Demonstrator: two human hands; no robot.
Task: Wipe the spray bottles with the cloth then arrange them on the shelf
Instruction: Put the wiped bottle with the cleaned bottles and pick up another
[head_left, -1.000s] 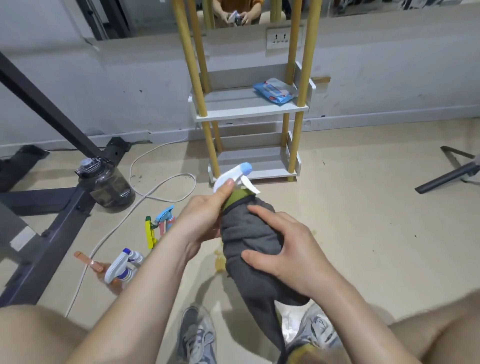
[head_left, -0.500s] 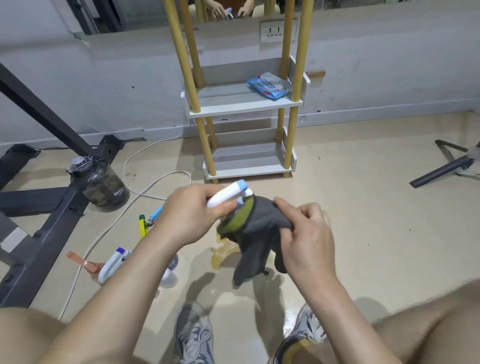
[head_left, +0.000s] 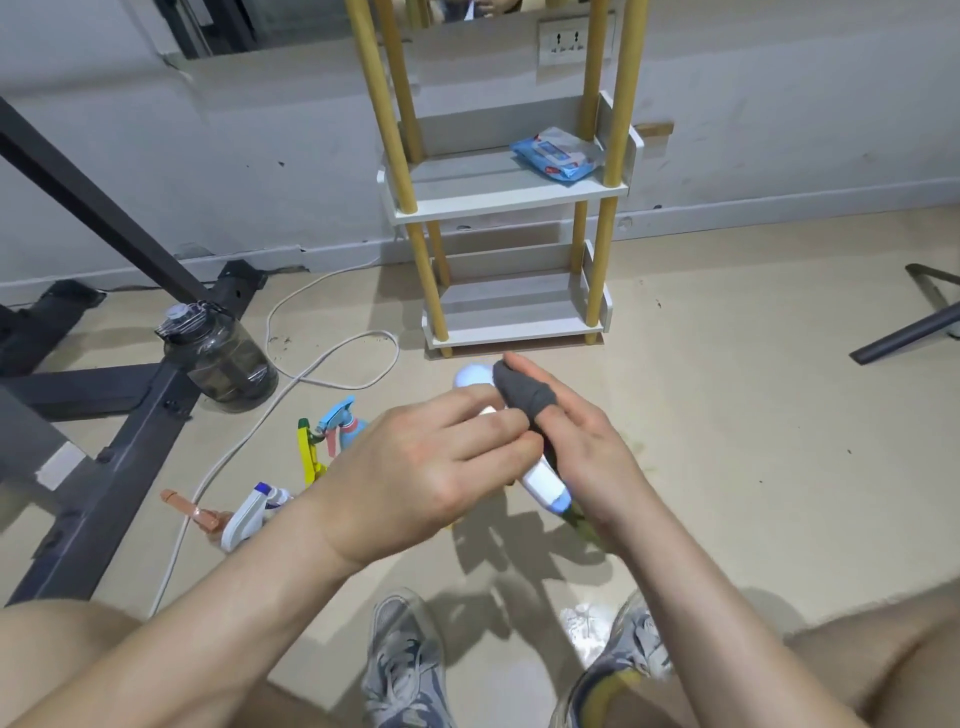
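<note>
The left hand (head_left: 431, 467) grips the spray bottle (head_left: 541, 479); the right hand (head_left: 589, 449) holds the cloth (head_left: 524, 393) against it.

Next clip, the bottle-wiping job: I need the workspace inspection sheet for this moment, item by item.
Surface: beige floor, shiny wet patch by the person's feet.
Job's things: white-headed, blue-nozzled spray bottle held in both hands; grey cloth against it; several more coloured spray bottles lying on the floor at left; white shelf unit with yellow poles, no bottles on it.
Clutter: blue wipes packet on the upper tier; dark translucent water jug.
Grippers: left hand grips the bottle; right hand holds the cloth onto it.
Cables: white cable looping across the floor.
Surroundings: grey wall, wall socket, black metal frame.
</note>
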